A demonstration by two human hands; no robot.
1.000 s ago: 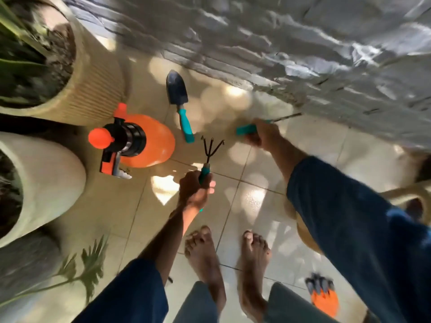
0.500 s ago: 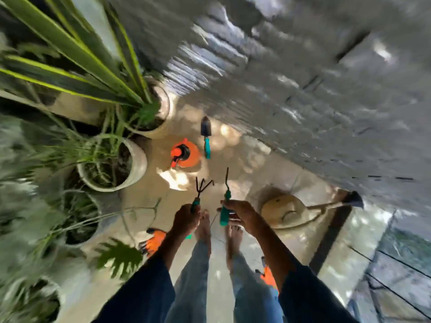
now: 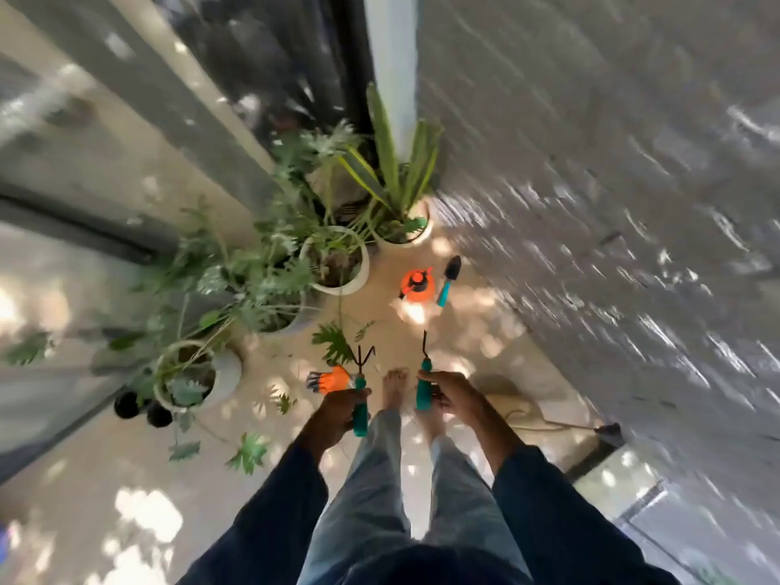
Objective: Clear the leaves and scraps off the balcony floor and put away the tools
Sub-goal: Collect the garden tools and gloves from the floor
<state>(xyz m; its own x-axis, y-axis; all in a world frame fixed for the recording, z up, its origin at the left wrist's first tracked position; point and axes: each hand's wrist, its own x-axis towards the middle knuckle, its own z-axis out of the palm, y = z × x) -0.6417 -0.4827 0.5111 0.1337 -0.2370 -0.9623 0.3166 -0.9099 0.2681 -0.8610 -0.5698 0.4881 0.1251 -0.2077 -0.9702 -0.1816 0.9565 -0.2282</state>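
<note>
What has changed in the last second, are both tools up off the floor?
The right hand lifted the teal-handled weeder off the floor by the wall; the left hand raised the hand rake it already gripped. The person stood up, so both tools are now held out in front. The trowel and orange sprayer stayed on the floor.

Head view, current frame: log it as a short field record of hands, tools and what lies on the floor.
left hand: grips teal-handled three-pronged cultivator
right hand: grips teal-handled narrow weeder
floor ahead: orange pressure sprayer beside dark-bladed trowel, near grey brick wall
floor by feet: orange glove; green fallen leaves
plants: white pots on the left
not yet collected: trowel, sprayer, glove, leaves
</note>
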